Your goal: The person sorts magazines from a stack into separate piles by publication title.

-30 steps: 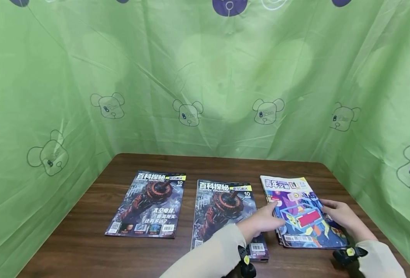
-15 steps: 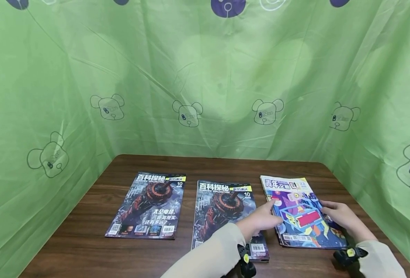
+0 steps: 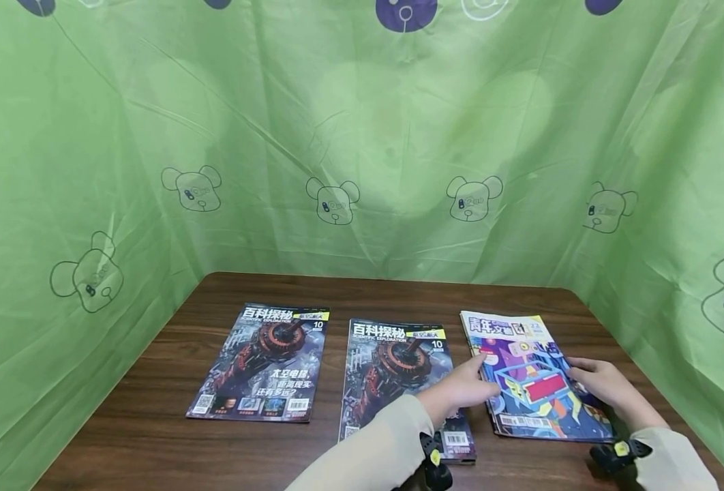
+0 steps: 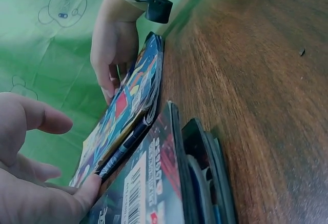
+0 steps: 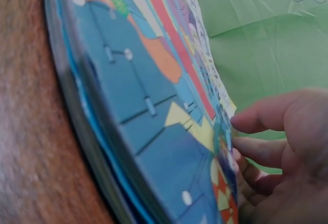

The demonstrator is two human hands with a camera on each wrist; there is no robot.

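Note:
At the right of the table lies a stack of magazines (image 3: 530,372), the top one purple and blue with a white title band. My left hand (image 3: 460,387) touches its left edge with the fingertips, thumb and fingers spread apart. On the opposite edge rest the fingertips of my right hand (image 3: 607,383). Seen from the left wrist, the stack's (image 4: 146,75) layers show a slight offset along the near side. Beneath my left forearm is a pile of dark science magazines (image 3: 386,361), partly hidden by the sleeve. In the right wrist view, my fingers (image 5: 269,116) meet the cover's side.
Another dark magazine (image 3: 264,365) with the same cover lies flat on the left. The brown wooden table (image 3: 153,409) ends at a green curtain (image 3: 399,136) printed with bear faces, which surrounds it at the back and sides. Black wrist cameras (image 3: 620,451) sit on both wrists.
My left hand's fingers have shifted slightly left along the stack's left edge, and the stack's lower layers there look more even. My right hand stays at its place.

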